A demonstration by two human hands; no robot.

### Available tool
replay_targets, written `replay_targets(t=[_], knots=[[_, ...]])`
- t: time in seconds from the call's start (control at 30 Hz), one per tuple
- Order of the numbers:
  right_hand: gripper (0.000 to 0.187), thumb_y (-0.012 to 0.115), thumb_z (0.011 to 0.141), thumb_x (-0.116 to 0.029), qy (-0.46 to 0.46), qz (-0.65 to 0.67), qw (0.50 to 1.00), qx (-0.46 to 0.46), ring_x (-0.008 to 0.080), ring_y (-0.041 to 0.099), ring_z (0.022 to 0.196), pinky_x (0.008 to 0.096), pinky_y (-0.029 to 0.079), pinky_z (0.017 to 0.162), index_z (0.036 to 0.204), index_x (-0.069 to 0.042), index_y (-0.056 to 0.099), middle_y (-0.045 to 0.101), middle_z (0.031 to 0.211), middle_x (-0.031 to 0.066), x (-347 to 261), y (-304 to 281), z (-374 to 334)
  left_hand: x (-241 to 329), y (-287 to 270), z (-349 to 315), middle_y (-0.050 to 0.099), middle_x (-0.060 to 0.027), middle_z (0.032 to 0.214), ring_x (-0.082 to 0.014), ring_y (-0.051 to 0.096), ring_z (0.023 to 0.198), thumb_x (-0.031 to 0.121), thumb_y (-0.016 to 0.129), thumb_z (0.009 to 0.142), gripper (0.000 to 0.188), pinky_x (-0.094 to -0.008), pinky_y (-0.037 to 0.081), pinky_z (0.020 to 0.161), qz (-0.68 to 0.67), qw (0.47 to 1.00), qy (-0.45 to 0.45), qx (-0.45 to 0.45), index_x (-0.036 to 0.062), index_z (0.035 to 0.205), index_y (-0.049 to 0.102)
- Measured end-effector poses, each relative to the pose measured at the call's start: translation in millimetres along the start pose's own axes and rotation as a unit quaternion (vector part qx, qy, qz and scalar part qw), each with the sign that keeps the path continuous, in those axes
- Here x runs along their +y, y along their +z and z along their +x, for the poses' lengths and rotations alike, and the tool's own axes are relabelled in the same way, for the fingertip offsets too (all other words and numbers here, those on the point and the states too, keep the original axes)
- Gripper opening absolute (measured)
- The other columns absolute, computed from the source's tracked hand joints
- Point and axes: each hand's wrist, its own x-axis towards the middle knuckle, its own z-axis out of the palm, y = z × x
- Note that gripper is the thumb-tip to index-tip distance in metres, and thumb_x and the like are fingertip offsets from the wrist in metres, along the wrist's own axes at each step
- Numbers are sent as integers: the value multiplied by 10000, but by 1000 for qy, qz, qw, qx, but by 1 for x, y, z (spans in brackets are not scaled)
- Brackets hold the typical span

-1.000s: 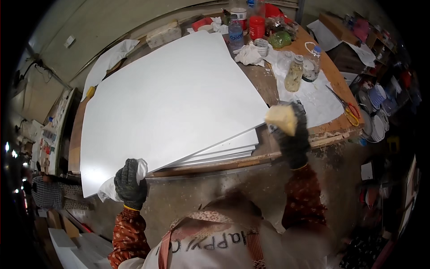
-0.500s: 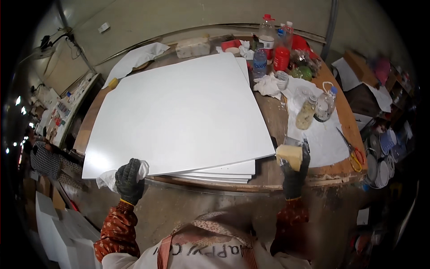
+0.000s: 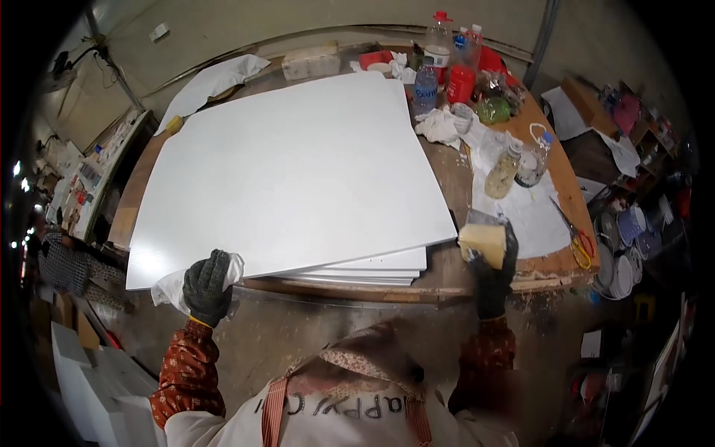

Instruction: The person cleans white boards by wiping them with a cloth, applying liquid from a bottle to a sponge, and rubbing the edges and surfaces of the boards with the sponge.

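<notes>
A large white panel [image 3: 290,179] lies askew on a stack of white panels [image 3: 357,276] on the workbench. At its near left edge my left hand [image 3: 208,289], in a dark glove, is closed on a crumpled white cloth [image 3: 171,289]. Off the panel's near right corner, my right hand [image 3: 493,287], gloved too, grips a pale yellow sponge block [image 3: 482,244]. Just beyond the sponge shows a greyish flat piece [image 3: 485,217]; I cannot tell whether the right hand holds that as well.
Several bottles stand at the back right, among them a blue-labelled one [image 3: 425,88]. A jar [image 3: 503,171] and scissors [image 3: 577,242] rest on or by white paper [image 3: 532,216]. A pale block [image 3: 311,62] lies at the back; a yellow piece [image 3: 174,125] sits far left.
The whole view has shifted slightly, so the bench sits a little higher and further left. Both hands keep their hold on cloth and sponge, in nearly the same places by the panel.
</notes>
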Motion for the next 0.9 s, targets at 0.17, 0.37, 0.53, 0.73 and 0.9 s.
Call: replay_targets(t=[0.17, 0.37, 0.53, 0.73, 0.9], knots=[[718, 660, 788, -27, 65, 26, 998, 4, 218, 488, 1173, 346, 457, 969, 1424, -9, 327, 461, 1327, 114, 1, 3, -8, -8, 4, 5, 613, -102, 1210, -316, 583, 984, 31, 671, 652, 605, -431, 467, 848, -22, 999, 8, -23, 103, 1247, 584], [705, 667, 819, 2, 132, 120, 983, 47, 196, 502, 1139, 332, 478, 936, 1434, -17, 324, 465, 1304, 93, -23, -20, -21, 5, -1, 9, 618, -93, 1211, -310, 581, 1004, 2, 654, 663, 606, -433, 454, 881, -15, 997, -66, -24, 106, 1256, 581], [636, 642, 855, -34, 150, 166, 973, 55, 187, 519, 1105, 315, 474, 911, 1420, 0, 351, 502, 1265, 92, -23, -11, -3, 83, -3, 59, 629, -114, 1201, -329, 590, 1031, -37, 595, 687, 556, -412, 478, 867, -79, 995, -48, -34, 87, 1229, 606], [692, 652, 811, 36, 103, 126, 987, -9, 218, 504, 1145, 332, 487, 913, 1428, -14, 340, 456, 1331, 109, 1, -47, 36, 286, 44, 144, 400, -70, 1478, -253, 528, 1197, 216, 475, 908, 536, -389, 453, 949, -141, 972, 60, -176, 150, 1432, 385], [576, 579, 858, 30, 97, 51, 994, -29, 202, 529, 1104, 307, 481, 905, 1396, 6, 374, 497, 1286, 127, 23, -112, 66, 358, 18, 186, 658, -71, 1124, -181, 624, 1064, 236, 593, 879, 322, -336, 523, 872, -496, 802, 328, -66, 132, 1179, 642]])
